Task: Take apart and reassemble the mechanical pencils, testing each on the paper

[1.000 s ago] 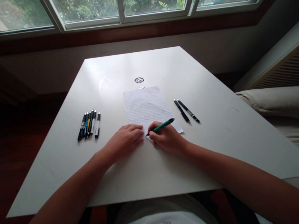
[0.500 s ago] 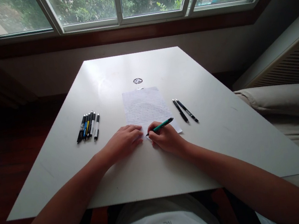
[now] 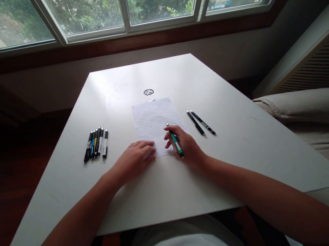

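A lined sheet of paper (image 3: 154, 118) covered in handwriting lies on the white table (image 3: 244, 156) in front of me. My left hand (image 3: 135, 158) rests flat on the paper's lower left corner, fingers stretched out. My right hand (image 3: 187, 146) sits over the lower right corner and grips a green pen (image 3: 175, 144), which points away from me with its tip lifted off the page.
Several pens (image 3: 95, 143) lie in a row left of the paper. Two black pens (image 3: 200, 122) lie to its right. A small round dark-rimmed thing (image 3: 149, 92) sits beyond the sheet. A cushion (image 3: 311, 106) lies right of the table, windows behind.
The green pen swung from a slanted writing pose, tip on the bottom lines, to pointing away from me along my right hand. The left hand stayed on the paper.
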### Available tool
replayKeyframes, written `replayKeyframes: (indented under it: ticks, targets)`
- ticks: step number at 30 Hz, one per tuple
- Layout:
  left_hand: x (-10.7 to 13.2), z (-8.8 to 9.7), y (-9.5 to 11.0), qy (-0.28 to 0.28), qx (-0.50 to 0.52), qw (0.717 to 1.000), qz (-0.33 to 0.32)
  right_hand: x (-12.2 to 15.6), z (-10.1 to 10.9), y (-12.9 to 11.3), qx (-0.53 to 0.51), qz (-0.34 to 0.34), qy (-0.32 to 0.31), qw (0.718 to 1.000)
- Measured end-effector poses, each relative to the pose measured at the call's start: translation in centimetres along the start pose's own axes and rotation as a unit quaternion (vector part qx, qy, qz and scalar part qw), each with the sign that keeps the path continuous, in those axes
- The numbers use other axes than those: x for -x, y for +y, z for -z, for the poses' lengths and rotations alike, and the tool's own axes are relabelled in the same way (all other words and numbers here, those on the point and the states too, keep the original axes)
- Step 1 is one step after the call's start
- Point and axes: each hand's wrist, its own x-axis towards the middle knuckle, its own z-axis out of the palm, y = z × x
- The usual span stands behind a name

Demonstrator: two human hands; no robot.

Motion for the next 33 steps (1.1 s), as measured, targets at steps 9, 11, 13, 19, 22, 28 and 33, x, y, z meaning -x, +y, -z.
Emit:
replayKeyframes:
  ticks: [9,11,13,19,22,28,33]
  targets:
    - [0.0,-0.1,0.0,0.001,-0.002,1.0,0.001,-0.6,0.2,-0.6,-0.011,0.044,0.098,0.994]
    - [0.0,-0.1,0.0,0.001,-0.003,1.0,0.001,-0.5,0.2,-0.7,-0.005,0.061,0.098,0.993]
    - [0.0,-0.1,0.0,0.002,-0.003,1.0,0.0,-0.5,0.3,-0.8,0.008,0.073,0.09,0.993]
    - [0.0,-0.1,-0.1,0.003,-0.003,1.0,-0.002,-0.4,0.4,-0.9,0.034,0.088,0.066,0.993]
    - [0.0,-0.2,-0.1,0.01,0.002,1.0,-0.004,-0.5,0.4,-0.8,0.039,0.09,0.064,0.993]
    - [0.0,-0.2,-0.1,0.011,0.0,1.0,-0.004,-0.6,0.4,-0.8,0.066,0.107,0.032,0.992]
    - [0.0,0.0,0.0,0.006,-0.001,1.0,-0.004,-0.6,0.6,-1.0,0.079,0.119,0.023,0.989]
